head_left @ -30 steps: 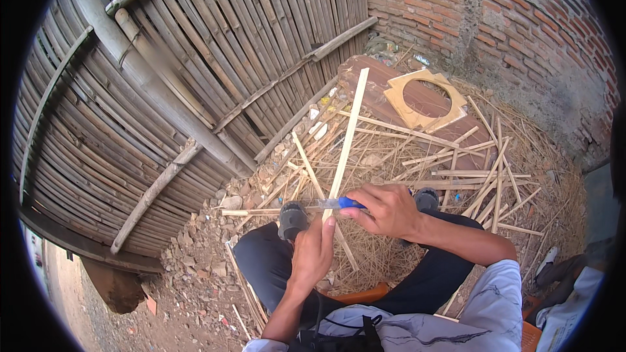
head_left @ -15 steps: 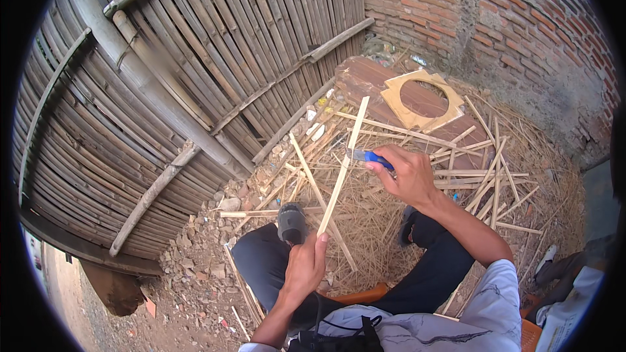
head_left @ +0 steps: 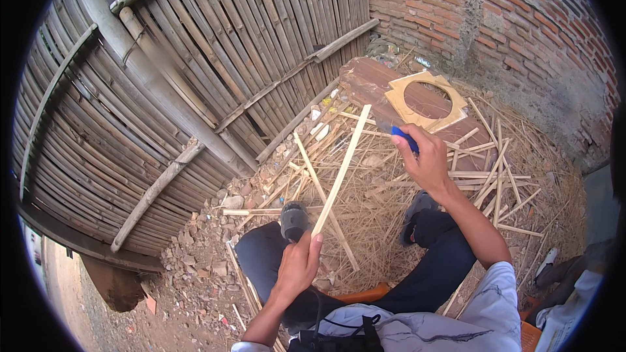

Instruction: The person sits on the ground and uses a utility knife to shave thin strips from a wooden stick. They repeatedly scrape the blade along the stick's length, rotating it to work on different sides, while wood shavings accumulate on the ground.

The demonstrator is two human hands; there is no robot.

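Note:
A long, pale strip of split bamboo (head_left: 344,166) slants up and away from my left hand (head_left: 298,265), whose fingers are closed round its near end. My right hand (head_left: 427,156) grips a blue-handled knife (head_left: 405,139) to the right of the strip's far end. The knife's grey blade points to the upper left, apart from the strip. Beneath the held strip, another bamboo strip (head_left: 319,186) lies aslant on the straw-covered ground. My knees are spread on either side of the work.
Several loose strips (head_left: 495,179) lie in a heap on the right. Farther back, a tan board with a round hole (head_left: 399,99) rests on a brown panel (head_left: 365,78). A bamboo wall (head_left: 215,58) closes the left, a brick wall (head_left: 437,10) the back right. Another person's foot (head_left: 548,262) shows at right.
My right hand has moved up and to the right, taking the knife off the strip. The strip stays in my left hand and has shifted only slightly.

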